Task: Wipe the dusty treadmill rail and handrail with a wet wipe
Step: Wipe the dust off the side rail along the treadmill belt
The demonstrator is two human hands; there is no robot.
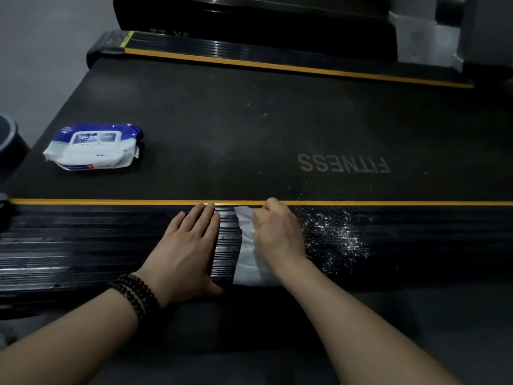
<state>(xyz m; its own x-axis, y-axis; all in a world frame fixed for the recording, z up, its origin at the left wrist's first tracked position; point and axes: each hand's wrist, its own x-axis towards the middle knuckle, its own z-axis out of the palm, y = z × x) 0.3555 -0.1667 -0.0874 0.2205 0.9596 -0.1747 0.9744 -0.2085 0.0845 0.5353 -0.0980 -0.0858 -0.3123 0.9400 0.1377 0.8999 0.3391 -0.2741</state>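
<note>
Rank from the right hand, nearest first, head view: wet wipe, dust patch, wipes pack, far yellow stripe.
1. wet wipe, under the right hand.
2. dust patch, just right on the rail.
3. wipes pack, left on the belt.
4. far yellow stripe, across the belt.

Right hand covers the middle of the wet wipe; only the wipe's left strip and near corner show, and the fingertips curl out of sight, so the grip can't be read. Left hand hides the ribbed near rail under its palm. Rail runs off both left and right edges. Wipes pack label too blurred to read. Dark round object at left edge is cut off, unidentifiable. Far rail lettering partly hidden, unreadable. Both forearms exit the near edge.
</note>
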